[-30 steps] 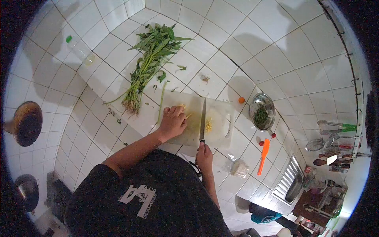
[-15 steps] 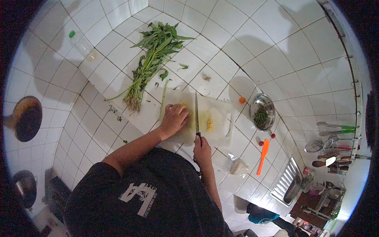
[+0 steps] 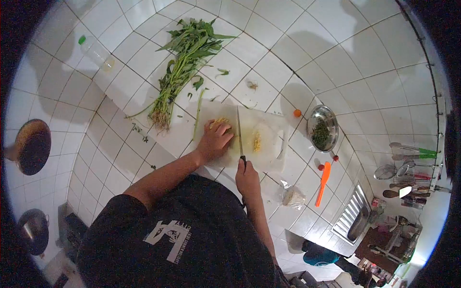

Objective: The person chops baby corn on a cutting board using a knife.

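Knife (image 3: 240, 132), one, black handle, held in the right hand (image 3: 248, 178). Right grip closed around the handle; blade points away from the body, over one white cutting board (image 3: 271, 161). Left hand (image 3: 215, 141), one, on the board just left of the blade: fingers bent and held close together, grip pressed down on yellow pieces (image 3: 220, 121) that show at the fingertips; exact count hidden by the hand. One pile of finely chopped yellow bits (image 3: 258, 142) on the board, right of the blade, apart from both hands.

Board lies on one white-tiled surface (image 3: 137, 79). Left of board: one loose green stem (image 3: 198, 115), then one bunch of leafy greens (image 3: 180, 72), roots at the near end. Several loose leaves around, too small to count exactly. One small root scrap (image 3: 252, 85) beyond the board.

Right of board: one metal bowl (image 3: 334, 117) with chopped greens (image 3: 320, 133) inside; one small orange round item (image 3: 297, 113) just beside it; two small red round items, one (image 3: 335, 158) close to the bowl, one (image 3: 321, 167) beside the tip of one orange utensil (image 3: 323, 184). One clear plastic bag (image 3: 293, 197), pale contents, nearer the body.

Far left: one clear bottle (image 3: 97, 52), green cap. Two dark pans, one upper (image 3: 32, 146), one lower (image 3: 34, 232). Right wall: several hanging utensils (image 3: 413, 156), overlapping, count unclear. One sink (image 3: 358, 223) at lower right.
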Tool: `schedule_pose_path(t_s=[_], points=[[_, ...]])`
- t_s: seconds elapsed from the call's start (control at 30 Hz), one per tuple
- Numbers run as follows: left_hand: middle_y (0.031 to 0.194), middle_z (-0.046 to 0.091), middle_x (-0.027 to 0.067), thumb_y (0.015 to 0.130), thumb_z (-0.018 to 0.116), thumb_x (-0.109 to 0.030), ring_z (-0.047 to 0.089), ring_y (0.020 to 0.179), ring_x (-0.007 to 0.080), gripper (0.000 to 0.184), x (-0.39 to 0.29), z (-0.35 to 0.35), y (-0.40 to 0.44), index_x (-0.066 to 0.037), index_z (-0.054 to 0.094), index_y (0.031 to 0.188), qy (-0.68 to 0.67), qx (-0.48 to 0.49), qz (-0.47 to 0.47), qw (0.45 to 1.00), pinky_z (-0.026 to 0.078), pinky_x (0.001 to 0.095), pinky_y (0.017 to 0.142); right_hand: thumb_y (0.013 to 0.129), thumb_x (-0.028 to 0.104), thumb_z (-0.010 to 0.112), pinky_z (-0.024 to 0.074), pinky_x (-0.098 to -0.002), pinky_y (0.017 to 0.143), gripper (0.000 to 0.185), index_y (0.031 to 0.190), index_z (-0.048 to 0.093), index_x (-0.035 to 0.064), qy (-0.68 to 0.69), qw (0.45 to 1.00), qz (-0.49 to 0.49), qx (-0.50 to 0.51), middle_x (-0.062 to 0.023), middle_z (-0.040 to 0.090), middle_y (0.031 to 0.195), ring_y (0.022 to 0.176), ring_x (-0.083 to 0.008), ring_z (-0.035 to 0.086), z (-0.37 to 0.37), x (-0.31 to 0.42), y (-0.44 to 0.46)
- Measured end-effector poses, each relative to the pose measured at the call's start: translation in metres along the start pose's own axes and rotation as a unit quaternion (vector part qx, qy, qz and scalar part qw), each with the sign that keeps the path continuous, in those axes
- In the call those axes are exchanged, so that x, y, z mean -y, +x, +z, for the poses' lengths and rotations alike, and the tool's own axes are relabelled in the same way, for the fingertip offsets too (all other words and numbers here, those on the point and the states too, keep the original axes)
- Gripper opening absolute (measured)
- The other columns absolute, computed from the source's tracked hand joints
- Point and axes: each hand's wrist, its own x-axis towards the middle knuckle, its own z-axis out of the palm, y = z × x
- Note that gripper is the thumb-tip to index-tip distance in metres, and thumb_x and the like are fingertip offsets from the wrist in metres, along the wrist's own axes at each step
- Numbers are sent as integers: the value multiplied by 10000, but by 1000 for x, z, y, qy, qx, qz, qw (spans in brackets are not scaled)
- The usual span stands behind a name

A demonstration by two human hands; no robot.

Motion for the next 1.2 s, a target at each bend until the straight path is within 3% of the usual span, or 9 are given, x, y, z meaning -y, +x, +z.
schedule_pose_path(t_s=[0.17, 0.23, 0.33, 0.77, 0.83, 0.93, 1.2], points=[[1184, 574, 74, 764, 729, -177, 539, 1205, 271, 279, -2, -9, 2, -128, 701, 1038, -3, 24, -12, 1000, 291, 554, 1092, 1064, 406, 401, 509, -623, 776, 446, 1060, 519, -24, -28, 999, -18, -18, -359, 663, 908, 897, -538, 651, 24, -8, 25], [1260, 569, 117, 819, 712, -165, 510, 1257, 346, 229, 2, -3, 1, -102, 697, 1038, -19, 16, 3, 1000, 310, 596, 1075, 1065, 408, 403, 521, -612, 746, 449, 1038, 528, -23, -21, 999, -33, -25, -352, 667, 884, 856, -535, 657, 15, -3, 25], [1252, 568, 120, 804, 715, -165, 512, 1248, 348, 229, -2, -8, 2, -102, 692, 1024, -41, 36, -14, 998, 316, 595, 1073, 1067, 404, 401, 527, -606, 720, 452, 999, 534, -23, -32, 999, -37, -20, -352, 665, 864, 829, -532, 660, -2, 6, 15], [1200, 584, 110, 769, 730, -168, 524, 1217, 342, 302, 2, 2, 0, -117, 683, 1063, -27, 33, -13, 999, 307, 600, 1078, 1065, 417, 394, 523, -610, 698, 444, 1027, 510, -10, -33, 998, -49, -31, -333, 669, 835, 817, -523, 665, 21, -6, 32], [1203, 565, 69, 823, 701, -175, 526, 1223, 289, 242, 1, -1, 5, -113, 689, 1057, -27, 27, -38, 999, 298, 562, 1095, 1062, 410, 402, 522, -613, 696, 437, 1027, 513, -12, -50, 998, -43, -15, -326, 673, 837, 808, -523, 664, 10, 0, 27], [1204, 563, 71, 821, 700, -168, 529, 1210, 293, 238, -5, -6, 7, -107, 684, 1051, -34, 1, -44, 998, 299, 563, 1091, 1061, 393, 411, 528, -609, 695, 424, 1028, 509, -18, -44, 999, -16, 16, -329, 672, 829, 802, -521, 666, -7, 11, 8], [1197, 565, 81, 803, 704, -169, 538, 1195, 287, 256, 4, 1, 1, -129, 684, 1055, 5, 24, -24, 999, 300, 563, 1087, 1059, 402, 415, 531, -609, 705, 436, 1017, 526, -18, -28, 998, -41, -30, -332, 667, 819, 815, -525, 667, 30, 1, 27]])
